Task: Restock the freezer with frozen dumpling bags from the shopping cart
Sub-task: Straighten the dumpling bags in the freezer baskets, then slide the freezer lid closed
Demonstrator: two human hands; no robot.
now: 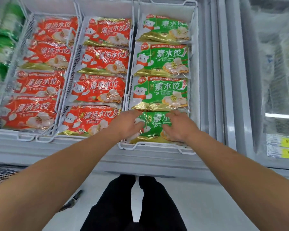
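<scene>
Both hands, left hand (129,124) and right hand (178,126), rest flat with relaxed fingers on the nearest green dumpling bag (153,126) in the front slot of the right wire basket (188,150) of the freezer (207,80). Pressing evenly should seat it level behind the rim. The shopping cart (0,174) is cut off at left; fingertips partly hidden.

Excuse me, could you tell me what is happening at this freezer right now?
A person is stocking an open chest freezer. Both hands rest on a green plastic dumpling bag at the near end of the right-hand white wire basket: the left hand on its left part, the right hand on its right. Three more green bags lie beyond it. The two baskets to the left hold red dumpling bags. A corner of the black mesh cart shows at lower left.
</scene>
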